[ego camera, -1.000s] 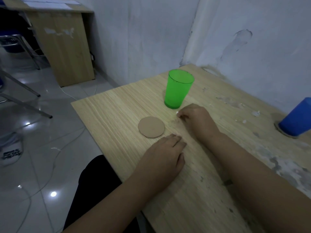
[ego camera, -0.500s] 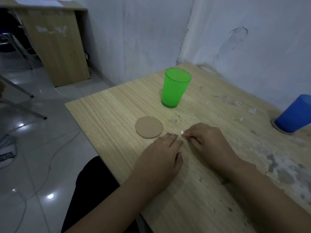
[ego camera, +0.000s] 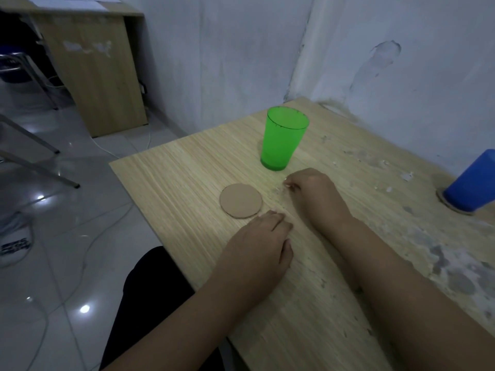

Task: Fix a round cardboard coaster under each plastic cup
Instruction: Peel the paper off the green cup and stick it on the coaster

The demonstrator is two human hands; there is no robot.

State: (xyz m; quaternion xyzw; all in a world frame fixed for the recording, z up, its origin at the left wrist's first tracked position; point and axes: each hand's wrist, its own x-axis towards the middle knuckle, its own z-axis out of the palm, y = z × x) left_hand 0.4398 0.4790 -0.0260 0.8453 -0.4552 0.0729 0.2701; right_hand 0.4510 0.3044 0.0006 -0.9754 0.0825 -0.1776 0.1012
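Since half a second ago the right hand (ego camera: 312, 191) has slid forward toward the green cup (ego camera: 284, 141), fingertips pinched on a tiny white scrap against the table (ego camera: 171, 183). Both that upright cup and the blue cup (ego camera: 472, 183), which stands on a cardboard disc, look empty. A loose round brown coaster (ego camera: 240, 200) lies flat between cup and left hand (ego camera: 261, 250), whose straight fingers rest together just beside it.

Green plastic cup (ego camera: 285, 141) upright on wooden table (ego camera: 187, 170). Loose round cardboard coaster (ego camera: 240, 200) flat, near cup. Left hand (ego camera: 261, 246) flat on table, fingertips just beside coaster. Right hand (ego camera: 312, 190) curled, pinching small white scrap (ego camera: 286, 185). Blue cup (ego camera: 471, 183) on second coaster (ego camera: 443, 203).
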